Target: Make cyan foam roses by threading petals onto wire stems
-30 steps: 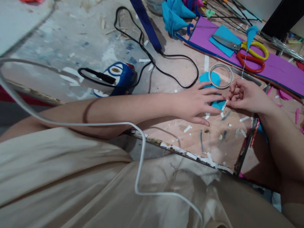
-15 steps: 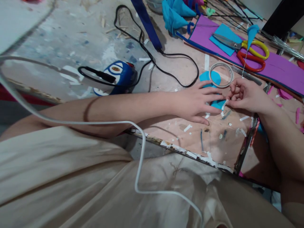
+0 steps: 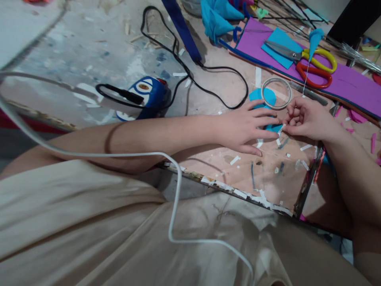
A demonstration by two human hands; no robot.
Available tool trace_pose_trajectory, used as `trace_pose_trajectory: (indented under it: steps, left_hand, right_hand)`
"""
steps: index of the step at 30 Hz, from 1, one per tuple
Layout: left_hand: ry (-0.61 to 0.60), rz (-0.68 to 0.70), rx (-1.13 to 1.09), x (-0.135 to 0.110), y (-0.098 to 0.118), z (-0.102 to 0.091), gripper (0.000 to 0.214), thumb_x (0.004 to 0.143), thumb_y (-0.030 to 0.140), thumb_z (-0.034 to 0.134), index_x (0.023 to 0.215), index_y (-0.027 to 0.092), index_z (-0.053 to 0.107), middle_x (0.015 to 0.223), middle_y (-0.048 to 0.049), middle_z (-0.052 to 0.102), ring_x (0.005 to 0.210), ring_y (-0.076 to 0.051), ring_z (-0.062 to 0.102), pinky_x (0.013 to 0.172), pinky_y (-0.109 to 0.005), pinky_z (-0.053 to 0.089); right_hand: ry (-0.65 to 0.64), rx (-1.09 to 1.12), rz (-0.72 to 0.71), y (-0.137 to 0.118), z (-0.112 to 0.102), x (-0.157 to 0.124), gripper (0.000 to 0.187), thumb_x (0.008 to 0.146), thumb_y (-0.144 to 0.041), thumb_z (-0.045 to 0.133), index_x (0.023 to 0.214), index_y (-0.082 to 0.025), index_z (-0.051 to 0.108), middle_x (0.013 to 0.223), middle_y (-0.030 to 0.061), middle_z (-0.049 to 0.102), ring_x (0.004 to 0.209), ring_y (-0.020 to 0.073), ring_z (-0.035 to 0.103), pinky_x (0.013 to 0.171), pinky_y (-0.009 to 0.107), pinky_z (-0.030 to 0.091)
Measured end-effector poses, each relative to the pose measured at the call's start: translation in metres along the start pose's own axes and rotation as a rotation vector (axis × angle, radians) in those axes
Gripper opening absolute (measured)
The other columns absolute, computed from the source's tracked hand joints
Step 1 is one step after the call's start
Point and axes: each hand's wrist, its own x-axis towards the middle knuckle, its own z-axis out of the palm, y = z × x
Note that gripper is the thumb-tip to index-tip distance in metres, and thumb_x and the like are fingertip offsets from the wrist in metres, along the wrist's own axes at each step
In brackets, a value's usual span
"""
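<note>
Tape strip: small white sliver just below the tape roll, at the edge of the blue cutout. Right hand has its grip closed on the strip, thumb and forefinger pinching one end, other fingers curled. Left hand lies flat with its grip open, fingers spread on the cutout and pressing it to the bench; it holds nothing.

Handling, my read:
- **Strip:** near weightless, limp, likely sticky on one face, so it curls and clings to skin. Take it by the very tip with fingertips and keep the rest free.
- **Cutout:** looks thin, light and flexible. Probably slides easily on the bench and creases if pinched hard. Better pinned flat from above, close to the edge by the strip, than lifted.

Around the tape roll:
- blue disc partly under its left side
- red-and-yellow scissors up and right, lying on the purple sheet
- black cable just left
- blue glue gun well left
- white scraps scattered below

Versus 0.5 s and 1.0 s ago there is almost no change. Both hands are in the same spots, same pinch, left palm still flat. Tape roll and scissors are unmoved; the whole view sits slightly shifted, which looks like head drift.
</note>
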Motion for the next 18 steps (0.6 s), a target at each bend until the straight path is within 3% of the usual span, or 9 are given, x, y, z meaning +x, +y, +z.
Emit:
trace_pose_trajectory:
  steps: [8,12,15,18]
  left_hand:
    - [-0.023,-0.006,0.007,0.0007,0.0009,-0.0028,0.064,0.100,0.078,0.057,0.146,0.034,0.070,0.164,-0.0160,0.062,0.156,-0.040,0.051,0.134,-0.067,0.028]
    - [0.034,0.005,-0.025,-0.0004,0.0004,-0.0002,0.062,0.100,0.077,0.059,0.143,0.034,0.072,0.161,-0.0157,0.065,0.154,-0.040,0.055,0.133,-0.067,0.031]
    - [0.092,0.012,-0.054,-0.0010,-0.0004,0.0021,0.060,0.099,0.077,0.061,0.141,0.036,0.073,0.158,-0.0141,0.068,0.152,-0.039,0.057,0.133,-0.066,0.033]
    - [0.058,-0.001,-0.048,-0.0008,-0.0009,0.0022,0.061,0.098,0.078,0.061,0.141,0.036,0.072,0.160,-0.0143,0.066,0.153,-0.039,0.055,0.134,-0.067,0.031]
  right_hand:
    - [0.022,-0.036,-0.015,-0.0015,0.0019,-0.0014,0.048,0.068,-0.007,0.093,0.080,-0.027,0.051,0.079,0.0004,0.069,0.058,0.0132,0.050,0.051,0.032,0.044]
    - [0.040,-0.057,-0.022,0.0000,0.0024,-0.0015,0.046,0.070,-0.007,0.093,0.080,-0.027,0.053,0.080,0.0011,0.069,0.058,0.0129,0.051,0.050,0.031,0.043]
    - [0.053,-0.116,-0.021,-0.0004,0.0027,-0.0019,0.038,0.073,-0.009,0.091,0.079,-0.027,0.058,0.068,-0.0013,0.062,0.054,0.0125,0.050,0.047,0.030,0.040]
    - [0.060,-0.190,-0.004,-0.0044,0.0038,-0.0025,0.028,0.075,-0.011,0.087,0.079,-0.027,0.064,0.056,-0.0047,0.053,0.048,0.0122,0.049,0.044,0.028,0.036]
